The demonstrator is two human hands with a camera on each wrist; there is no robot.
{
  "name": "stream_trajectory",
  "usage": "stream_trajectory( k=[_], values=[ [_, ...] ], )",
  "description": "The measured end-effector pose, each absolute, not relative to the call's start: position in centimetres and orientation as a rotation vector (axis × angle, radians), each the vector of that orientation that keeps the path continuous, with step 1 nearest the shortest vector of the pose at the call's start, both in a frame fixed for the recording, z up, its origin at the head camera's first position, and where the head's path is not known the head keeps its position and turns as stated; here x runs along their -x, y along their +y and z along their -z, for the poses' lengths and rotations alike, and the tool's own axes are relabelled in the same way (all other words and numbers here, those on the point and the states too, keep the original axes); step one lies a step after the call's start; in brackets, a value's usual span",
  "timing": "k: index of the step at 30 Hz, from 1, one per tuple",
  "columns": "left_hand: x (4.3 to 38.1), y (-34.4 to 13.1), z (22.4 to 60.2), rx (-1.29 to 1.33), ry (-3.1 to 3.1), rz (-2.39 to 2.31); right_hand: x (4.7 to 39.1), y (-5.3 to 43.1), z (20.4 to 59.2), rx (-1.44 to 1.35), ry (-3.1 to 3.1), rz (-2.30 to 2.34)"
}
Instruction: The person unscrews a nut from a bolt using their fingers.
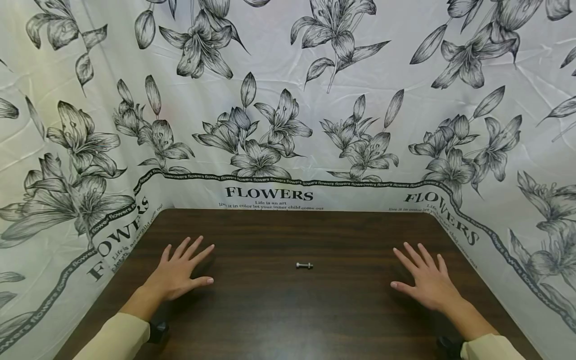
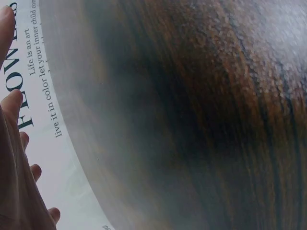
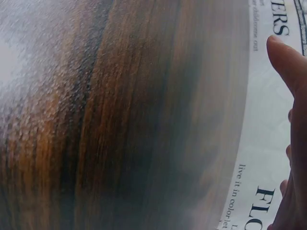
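A small silver bolt (image 1: 304, 265) lies on its side near the middle of the dark wooden table, with what looks like a nut at its right end. To the left of it, my left hand (image 1: 180, 272) is held over the table with fingers spread and straight. My right hand (image 1: 425, 280) is spread the same way on the other side. Both hands are apart from the bolt and hold nothing. In the left wrist view, part of the left hand (image 2: 19, 158) shows at the left edge; the right hand (image 3: 295, 120) shows at the right edge of its own view.
The brown wood-grain table (image 1: 288, 320) has rounded far corners. White cloth (image 1: 270, 60) printed with black flowers and lettering hangs behind it and along both sides. A dark band (image 1: 158, 332) sits at the left wrist, another (image 1: 449, 347) at the right.
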State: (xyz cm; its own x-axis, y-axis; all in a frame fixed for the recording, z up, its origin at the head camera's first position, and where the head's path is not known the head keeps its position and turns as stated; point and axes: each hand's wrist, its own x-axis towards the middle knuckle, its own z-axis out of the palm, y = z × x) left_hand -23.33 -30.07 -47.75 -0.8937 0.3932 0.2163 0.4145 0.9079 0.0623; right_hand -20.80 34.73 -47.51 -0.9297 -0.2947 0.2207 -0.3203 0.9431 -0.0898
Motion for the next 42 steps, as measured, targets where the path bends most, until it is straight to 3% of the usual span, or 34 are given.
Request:
stream_trajectory(
  k=[15, 42],
  values=[
    [23.4, -29.4, 47.9, 0.624, -2.886, 0.174, 21.1, 33.4, 47.4, -0.554, -2.816, -0.174],
    [23.8, -22.5, 48.3, 0.713, -2.879, 0.427, 22.3, 27.6, 48.1, -0.618, -2.736, -0.653]
  ],
)
